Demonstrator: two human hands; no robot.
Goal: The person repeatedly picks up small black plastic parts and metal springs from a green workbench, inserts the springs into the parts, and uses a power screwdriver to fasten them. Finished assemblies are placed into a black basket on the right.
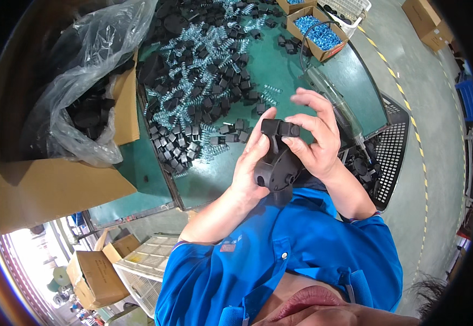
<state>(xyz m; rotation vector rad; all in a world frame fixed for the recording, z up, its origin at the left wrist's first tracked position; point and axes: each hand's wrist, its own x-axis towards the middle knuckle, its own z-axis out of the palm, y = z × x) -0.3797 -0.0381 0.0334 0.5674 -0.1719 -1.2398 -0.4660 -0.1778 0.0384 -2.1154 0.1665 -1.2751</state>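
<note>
Over green bench (280, 70), both hands (315, 138) grip blk part (277, 157)

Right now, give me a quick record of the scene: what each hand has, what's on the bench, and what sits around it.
left hand: cradles a black plastic housing from below
right hand: fingers pinch a small black block on top of the housing
bench: green top, strewn with small black clips and metal springs
left of bench: cardboard box with clear bag of black parts
far end: boxes of blue pieces
right of bench: black mesh crate
</note>
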